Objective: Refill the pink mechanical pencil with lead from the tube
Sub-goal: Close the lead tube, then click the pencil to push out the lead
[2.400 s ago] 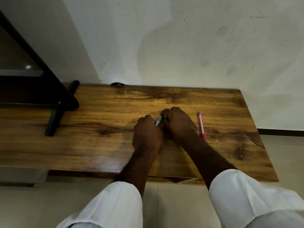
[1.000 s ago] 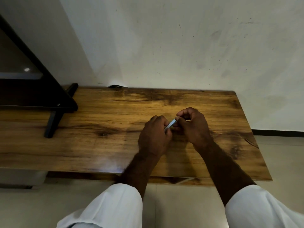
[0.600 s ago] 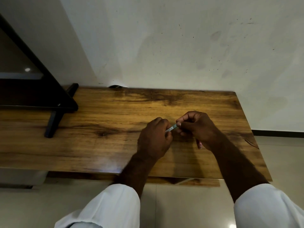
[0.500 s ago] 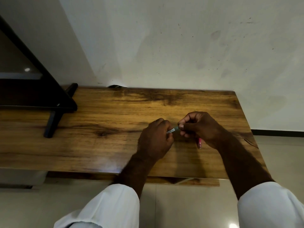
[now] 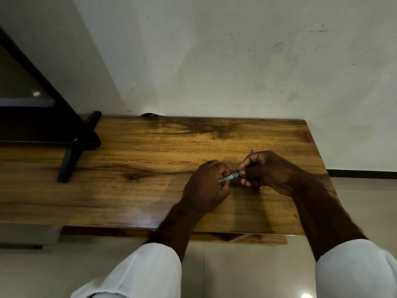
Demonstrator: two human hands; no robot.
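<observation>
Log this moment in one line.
left hand: holds lead tube | right hand: pinches tube end | pink pencil: mostly hidden beneath right hand

The right hand (image 5: pixel 270 171) has slid over the pink pencil (image 5: pixel 260 191), apparently baring more tube (image 5: pixel 229 178).

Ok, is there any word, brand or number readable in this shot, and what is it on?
On the lead tube, held between the left hand and right hand: a pale label with dark print, too small and blurred to read.
On the pink pencil, mostly hidden by the right hand: no print visible.
On the table and wall: no text.
</observation>
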